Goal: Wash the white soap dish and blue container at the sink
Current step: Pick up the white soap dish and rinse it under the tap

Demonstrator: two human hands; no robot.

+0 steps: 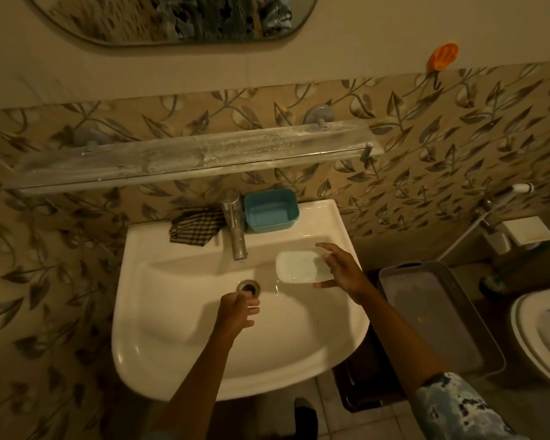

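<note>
The white soap dish [300, 267], shallow and rounded, sits over the sink [159, 328] basin's right side, gripped at its edge by the right hand [342, 267]. The blue container [271, 210] rests beside the tap [235, 228]. The left hand [238, 312] hangs loosely curled near the drain [249, 286], holding nothing.

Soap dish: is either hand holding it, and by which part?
The right hand holds the white soap dish by its right end, over the sink. The left hand holds nothing.
</note>
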